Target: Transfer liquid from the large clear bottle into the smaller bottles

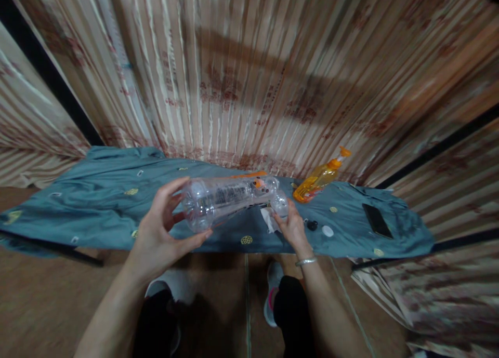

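A large clear plastic bottle [222, 199] is held tilted on its side above the cloth-covered surface, its base to the left. My left hand [163, 228] is curled around the base end, thumb below and fingers above. My right hand [291, 225] pinches a small rounded clear plastic piece [279, 203] at the bottle's right end. Whether that piece is joined to the bottle, I cannot tell. Just under it lies a crumpled white scrap [270, 220]. An orange strip-like object [249, 174] shows partly behind the bottle.
To the right, a pump bottle [315, 182] of orange liquid leans at the back edge. A small black object [312, 225], a white disc [327, 230] and a dark phone-like slab [377, 220] lie on the teal cloth [105, 191]. Striped curtain [234, 88] hangs behind, with dark frame poles [50, 72].
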The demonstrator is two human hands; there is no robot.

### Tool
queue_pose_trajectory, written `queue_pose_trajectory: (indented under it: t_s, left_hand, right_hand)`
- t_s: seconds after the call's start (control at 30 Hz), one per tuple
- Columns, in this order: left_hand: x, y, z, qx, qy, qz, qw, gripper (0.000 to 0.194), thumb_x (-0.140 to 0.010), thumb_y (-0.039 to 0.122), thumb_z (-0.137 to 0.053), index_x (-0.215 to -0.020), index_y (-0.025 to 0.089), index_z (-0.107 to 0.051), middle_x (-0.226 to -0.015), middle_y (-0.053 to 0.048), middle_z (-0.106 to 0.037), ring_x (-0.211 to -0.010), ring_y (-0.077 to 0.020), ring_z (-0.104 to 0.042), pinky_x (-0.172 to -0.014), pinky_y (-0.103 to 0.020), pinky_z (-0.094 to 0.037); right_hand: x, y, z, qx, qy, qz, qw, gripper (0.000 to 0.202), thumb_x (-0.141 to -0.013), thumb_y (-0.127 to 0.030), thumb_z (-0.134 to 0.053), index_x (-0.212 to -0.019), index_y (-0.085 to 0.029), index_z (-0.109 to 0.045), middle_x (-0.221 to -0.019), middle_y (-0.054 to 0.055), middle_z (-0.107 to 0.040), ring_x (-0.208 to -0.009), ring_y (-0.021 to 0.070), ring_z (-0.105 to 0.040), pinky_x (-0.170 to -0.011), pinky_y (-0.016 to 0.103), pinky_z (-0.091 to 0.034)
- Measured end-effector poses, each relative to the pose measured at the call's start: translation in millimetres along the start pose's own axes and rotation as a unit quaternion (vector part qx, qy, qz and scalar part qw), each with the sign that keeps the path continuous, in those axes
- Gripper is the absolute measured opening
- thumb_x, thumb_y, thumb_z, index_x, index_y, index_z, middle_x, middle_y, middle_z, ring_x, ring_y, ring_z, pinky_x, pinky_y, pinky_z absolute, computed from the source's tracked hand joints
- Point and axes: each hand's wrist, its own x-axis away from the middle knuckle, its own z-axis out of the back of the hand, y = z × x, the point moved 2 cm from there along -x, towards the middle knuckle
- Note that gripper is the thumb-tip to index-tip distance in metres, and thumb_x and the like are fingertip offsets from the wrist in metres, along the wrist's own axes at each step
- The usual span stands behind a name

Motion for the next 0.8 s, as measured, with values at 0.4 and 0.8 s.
queue_pose_trajectory:
  t_s: [0.4,0.8]
  left_hand:
    - [0.2,-0.3,-0.2,-0.013,-0.003,-0.012,1.000,0.089,-0.054,0.032,-0.093,-0.135,0.032,-0.055,-0.136,-0.009,-0.062,-0.120,-0.0305,-0.066,-0.081,-0.040,-0.066]
    - [0.3,1.0,-0.3,-0.014,-0.006,0.010,1.000,0.089,-0.053,0.029,-0.093,-0.133,0.036,-0.055,-0.138,-0.007,-0.062,-0.123,-0.0307,-0.065,-0.084,-0.039,-0.064]
  right_hand:
    - [-0.2,-2.4,1.1,0.009,-0.007,-0.006,1.000,0.066,-0.086,-0.044,-0.060,-0.140,-0.008,-0.047,-0.129,0.024,-0.067,-0.116,0.0353,-0.067,-0.099,0.050,-0.054]
    - [-0.8,-3.3,1.8,-0.006,-0.008,-0.007,1.000,0.065,-0.086,-0.045,-0.060,-0.139,-0.010,-0.048,-0.128,0.023,-0.067,-0.117,0.0349,-0.067,-0.100,0.051,-0.054]
